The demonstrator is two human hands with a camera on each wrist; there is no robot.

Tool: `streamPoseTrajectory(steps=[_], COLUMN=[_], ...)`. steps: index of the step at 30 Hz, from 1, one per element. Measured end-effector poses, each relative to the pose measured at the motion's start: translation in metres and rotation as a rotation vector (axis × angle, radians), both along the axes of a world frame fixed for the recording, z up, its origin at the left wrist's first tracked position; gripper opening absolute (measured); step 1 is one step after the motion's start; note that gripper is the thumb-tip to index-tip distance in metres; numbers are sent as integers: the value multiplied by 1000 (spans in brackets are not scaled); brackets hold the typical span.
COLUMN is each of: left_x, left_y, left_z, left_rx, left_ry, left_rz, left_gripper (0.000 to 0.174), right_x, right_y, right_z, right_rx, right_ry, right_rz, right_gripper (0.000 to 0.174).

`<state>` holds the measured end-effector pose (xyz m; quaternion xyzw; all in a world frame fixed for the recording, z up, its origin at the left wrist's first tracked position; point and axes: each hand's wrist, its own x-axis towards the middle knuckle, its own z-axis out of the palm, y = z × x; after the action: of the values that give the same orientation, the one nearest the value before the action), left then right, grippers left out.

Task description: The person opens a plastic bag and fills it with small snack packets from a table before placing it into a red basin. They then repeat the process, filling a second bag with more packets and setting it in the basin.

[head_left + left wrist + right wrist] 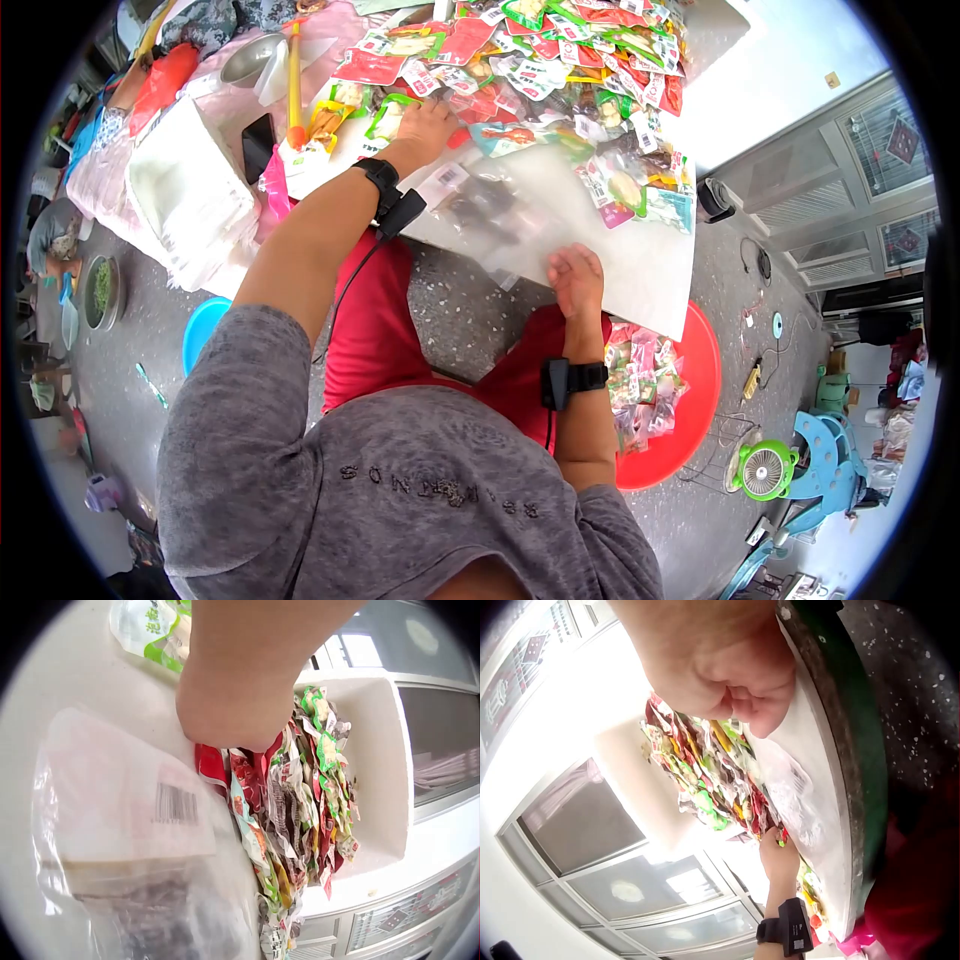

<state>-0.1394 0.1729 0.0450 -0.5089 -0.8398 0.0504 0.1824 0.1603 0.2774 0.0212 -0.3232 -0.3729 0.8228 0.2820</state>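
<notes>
left hand [425, 125] fingertips down in the packets [560, 60] at the pile's near edge, grip cannot tell | right hand [577, 280] fingers curled at the table [640, 280] edge, on the near end of the bag [490, 205], hold unclear | bag flat between the hands | basin [705, 370] under the table, packets inside

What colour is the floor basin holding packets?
Red; the basin shows best in the head view.

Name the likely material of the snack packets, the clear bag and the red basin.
Snack packets: glossy printed plastic film, crinkled.
Clear bag: thin transparent plastic, contents show through.
Red basin: probably moulded plastic, smooth uniform red.
</notes>
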Motion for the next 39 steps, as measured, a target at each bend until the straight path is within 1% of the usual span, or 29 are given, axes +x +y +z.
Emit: streamPoseTrajectory(steps=[3, 7, 10, 13, 14, 17, 18, 21, 24, 27, 30, 33, 36, 39], left_x=[0, -10, -13, -11, -15, -33, -42, -75, -90, -99, -102, -90, -83, -73], left_y=[3, -1, -6, -10, -11, -23, -29, -49, -68, -82, -87, -85, -80, -78], left_z=[3, -7, -6, -3, -5, 0, 6, 2, 11, 5, 8, 5, -1, 11], left_rx=[-62, 44, 63, 126, 212, 514, 461, 522, 462, 356, 51, 124, 61, 7], left_ry=[-84, -31, -71, -104, -119, -194, -295, -231, -283, -336, -557, -316, -319, -314], left_rz=[11, -114, -163, -108, -108, 77, 229, 415, 557, 513, 551, 447, 367, 341], left_gripper=[27, 20, 16, 13, 12, 13, 17, 21, 31, 42, 50, 56, 60, 63], right_x=[0, 0, 0, 1, 1, -1, -1, 0, -1, 0, 0, -1, -1, -1], right_y=[1, 0, -2, 1, 0, -1, -1, -1, -1, -1, 2, 1, 1, 0], right_z=[-3, 1, -1, -1, 0, 2, 1, 1, 2, 1, -2, 1, 1, 2], right_rx=[-1, -2, 2, 6, 2, 4, 8, -2, -8, 12, 17, 24, 24, 21], right_ry=[21, -4, -12, -15, -18, -17, -18, -27, -26, -4, -8, -42, -16, -32], right_rz=[9, 3, 4, 9, 4, -1, -1, -9, -14, 2, 20, 11, 21, 10], right_gripper=[12, 12, 13, 13, 13, 13, 13, 12, 12, 12, 11, 11, 11, 12])
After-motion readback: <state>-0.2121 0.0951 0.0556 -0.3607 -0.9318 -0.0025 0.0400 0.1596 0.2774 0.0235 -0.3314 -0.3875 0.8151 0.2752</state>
